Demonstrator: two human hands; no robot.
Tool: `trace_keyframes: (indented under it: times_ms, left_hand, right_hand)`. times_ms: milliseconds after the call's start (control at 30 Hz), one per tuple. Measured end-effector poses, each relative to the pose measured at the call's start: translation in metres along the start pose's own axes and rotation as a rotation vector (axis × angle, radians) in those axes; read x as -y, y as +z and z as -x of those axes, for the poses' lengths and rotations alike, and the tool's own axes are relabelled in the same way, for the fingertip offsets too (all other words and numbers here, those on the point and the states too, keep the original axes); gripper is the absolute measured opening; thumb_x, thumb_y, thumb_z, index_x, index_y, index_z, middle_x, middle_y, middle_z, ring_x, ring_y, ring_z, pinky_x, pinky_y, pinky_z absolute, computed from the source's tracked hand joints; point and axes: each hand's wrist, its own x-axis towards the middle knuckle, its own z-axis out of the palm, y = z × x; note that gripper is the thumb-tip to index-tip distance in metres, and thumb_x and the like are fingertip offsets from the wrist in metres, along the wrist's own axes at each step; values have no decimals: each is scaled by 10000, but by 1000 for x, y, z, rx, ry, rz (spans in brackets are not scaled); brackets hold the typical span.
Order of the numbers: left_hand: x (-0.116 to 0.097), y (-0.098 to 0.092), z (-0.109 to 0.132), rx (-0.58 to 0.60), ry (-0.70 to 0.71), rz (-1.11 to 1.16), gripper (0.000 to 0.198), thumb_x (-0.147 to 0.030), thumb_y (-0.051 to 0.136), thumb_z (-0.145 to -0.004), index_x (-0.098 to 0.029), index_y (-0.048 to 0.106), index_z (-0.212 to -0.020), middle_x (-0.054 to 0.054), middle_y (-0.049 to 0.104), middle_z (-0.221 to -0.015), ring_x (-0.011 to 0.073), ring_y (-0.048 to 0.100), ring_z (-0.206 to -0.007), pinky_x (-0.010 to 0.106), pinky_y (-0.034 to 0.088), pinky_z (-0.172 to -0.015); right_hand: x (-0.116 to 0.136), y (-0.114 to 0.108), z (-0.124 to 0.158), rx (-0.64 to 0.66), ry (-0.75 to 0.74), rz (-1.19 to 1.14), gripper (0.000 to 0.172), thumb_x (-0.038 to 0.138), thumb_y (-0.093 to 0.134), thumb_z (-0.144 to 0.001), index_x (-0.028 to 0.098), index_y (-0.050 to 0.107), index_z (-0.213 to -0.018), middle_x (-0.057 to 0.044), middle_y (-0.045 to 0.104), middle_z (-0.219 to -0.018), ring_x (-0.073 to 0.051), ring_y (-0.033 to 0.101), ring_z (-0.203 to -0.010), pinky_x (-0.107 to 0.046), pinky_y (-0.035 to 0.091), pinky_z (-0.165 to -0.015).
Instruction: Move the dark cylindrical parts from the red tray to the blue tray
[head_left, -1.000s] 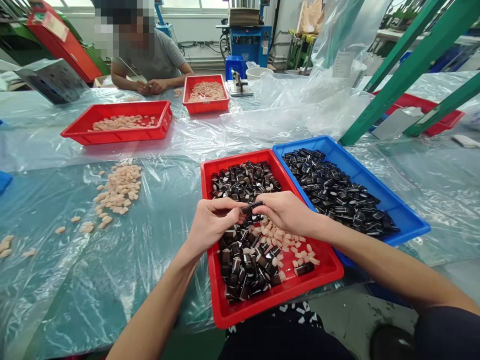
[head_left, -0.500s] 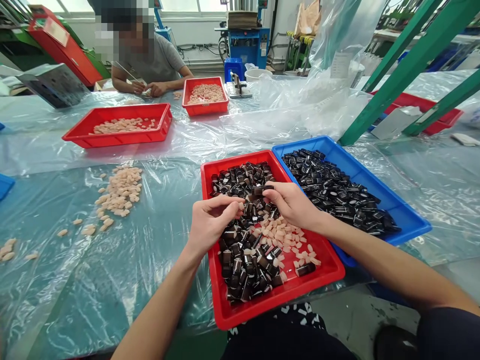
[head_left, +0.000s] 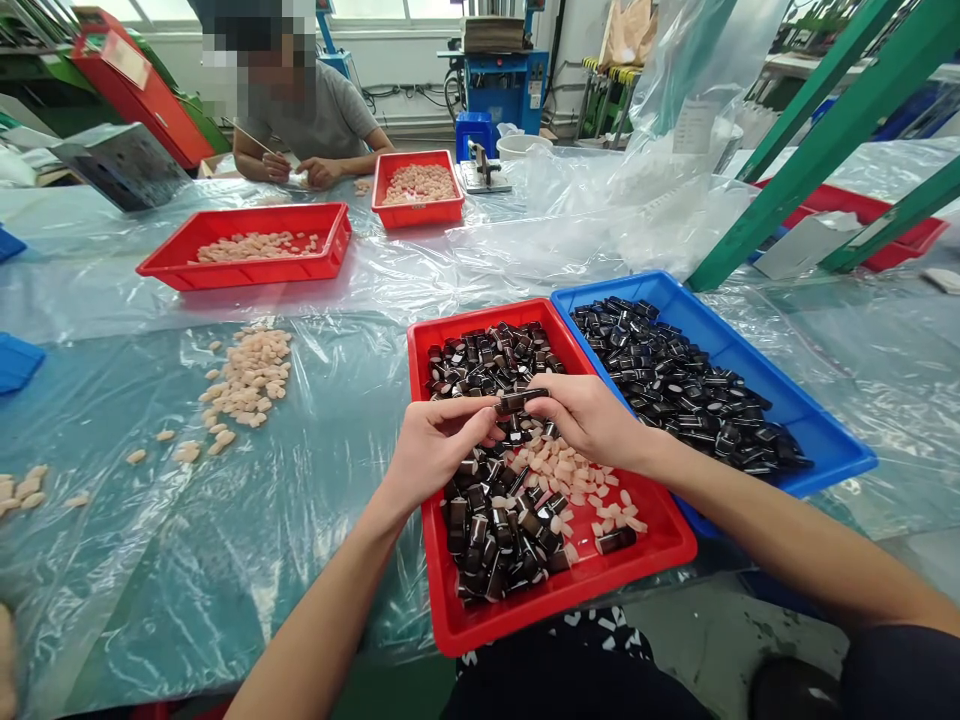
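My right hand [head_left: 589,418] is closed around a short, glossy black tube-like piece [head_left: 517,401], held level over the red tray [head_left: 559,625]. At its left end, the thumb and forefinger of my left hand [head_left: 442,440] are pinched together and touch it. The small pale piece seen earlier in those left fingers is now hidden. Under my hands the tray holds many similar black pieces [head_left: 487,545], with a heap of small pale, flat pieces [head_left: 562,468] on its right side. One black piece [head_left: 615,540] lies apart near the tray's front right corner.
A blue tray [head_left: 832,455] of black pieces adjoins on the right. Loose pale pieces [head_left: 247,380] lie on the plastic-covered table to the left. Two more red trays [head_left: 337,245] stand farther back. A co-worker [head_left: 330,115] sits opposite. Green posts [head_left: 795,160] rise at right.
My left fingers, apart from the black piece and holding a small pale piece before, have come against its left end. My right hand has lowered the black piece slightly.
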Motion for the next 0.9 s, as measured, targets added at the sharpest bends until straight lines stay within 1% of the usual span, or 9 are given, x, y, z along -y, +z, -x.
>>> trace_keyframes:
  times_ms: [100, 233, 333, 467, 633, 733, 833, 900]
  left_hand:
    - [0, -2, -1, 19, -3, 12, 205, -283, 682, -829, -121, 777, -911, 52, 753, -678, 163, 708, -602, 257, 606, -590]
    - [1, -8, -2, 76, -35, 61, 166, -254, 697, -816, -123, 779, -879, 56, 759, -679, 166, 719, -608, 251, 611, -607]
    - [2, -11, -3, 95, -51, 95, 157, -252, 698, -823, -140, 781, -896, 56, 764, -696, 165, 726, -626, 255, 613, -638]
    - [2, -13, -4, 103, -58, 120, 147, -260, 707, -819, -154, 778, -892, 56, 763, -710, 162, 726, -644, 257, 608, -657]
    - [4, -14, -5, 119, -99, 115, 130, -243, 731, -777, -141, 767, -849, 55, 746, -683, 161, 714, -632, 250, 592, -637]
    - [4, -13, -5, 108, -102, 138, 97, -202, 709, -777, -146, 770, -828, 43, 742, -656, 146, 707, -605, 230, 585, -620]
    - [3, -12, -4, 97, -101, 176, 88, -179, 705, -771, -153, 778, -811, 37, 741, -635, 134, 700, -576, 215, 581, -601]
    - [3, -12, -4, 82, -110, 201, 93, -195, 716, -766, -154, 783, -815, 42, 744, -636, 138, 700, -568, 220, 584, -591]
  right_hand:
    - [0, -1, 2, 18, -26, 41, 370, 396, 346, -1035, 169, 524, -804, -12, 545, -695, -117, 464, -576, -238, 347, -558]
    - [0, 1, 3, 56, -47, 45, 363, 401, 337, -1036, 166, 546, -855, -31, 588, -734, -131, 504, -612, -246, 372, -580]
    - [1, 3, 3, 36, -68, 56, 364, 402, 334, -1038, 163, 549, -866, -33, 593, -734, -136, 513, -621, -247, 381, -581]
    - [4, 3, 4, 4, -100, 141, 390, 418, 322, -1039, 159, 556, -864, -27, 581, -709, -133, 493, -602, -243, 356, -558]
    - [7, 3, 5, 49, -127, 259, 434, 453, 310, -1035, 168, 549, -813, -22, 559, -686, -130, 485, -587, -249, 302, -533]
    - [7, 5, 5, 29, -126, 226, 412, 440, 318, -1037, 172, 538, -813, -19, 555, -687, -129, 484, -589, -247, 310, -537]
    - [6, 7, 4, -3, -116, 102, 367, 400, 328, -1041, 171, 529, -836, -22, 564, -711, -125, 484, -596, -237, 345, -555]
    - [5, 8, 3, -13, -92, 25, 361, 391, 322, -1042, 174, 522, -836, -21, 561, -713, -124, 474, -592, -238, 360, -563]
